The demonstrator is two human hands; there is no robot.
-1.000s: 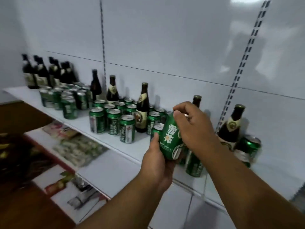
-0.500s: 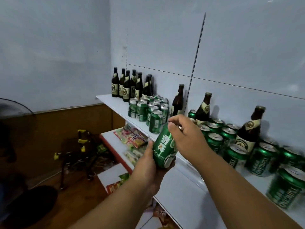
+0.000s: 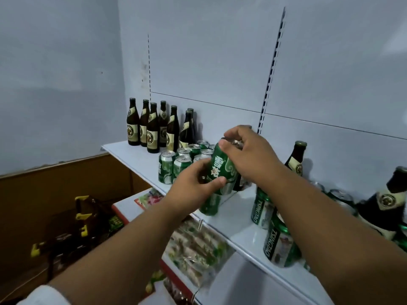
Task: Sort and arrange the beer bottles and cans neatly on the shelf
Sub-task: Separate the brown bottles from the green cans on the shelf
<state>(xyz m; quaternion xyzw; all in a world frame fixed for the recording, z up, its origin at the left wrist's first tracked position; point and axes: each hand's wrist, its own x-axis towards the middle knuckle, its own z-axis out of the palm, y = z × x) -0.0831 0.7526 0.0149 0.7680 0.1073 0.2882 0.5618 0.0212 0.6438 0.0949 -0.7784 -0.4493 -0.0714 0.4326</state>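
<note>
A green beer can (image 3: 222, 166) is held tilted above the white shelf (image 3: 136, 157). My left hand (image 3: 193, 186) grips its lower body, and my right hand (image 3: 246, 153) grips its top rim. Just behind it stands a cluster of green cans (image 3: 176, 166), with another green can (image 3: 210, 204) under the held one. Several dark beer bottles (image 3: 152, 128) stand grouped at the shelf's far left end. To the right are Tsingtao cans (image 3: 278, 245) and two more dark bottles (image 3: 295, 159).
A lower shelf (image 3: 193, 245) holds packaged snacks below the beer shelf. A dark and yellow object (image 3: 72, 227) sits on the floor at the left, by a brown wall panel. The white back panel has slotted uprights (image 3: 271, 69).
The view has swung left and closer to the shelf. Both hands carried the can up and over the shelf, next to the left can cluster.
</note>
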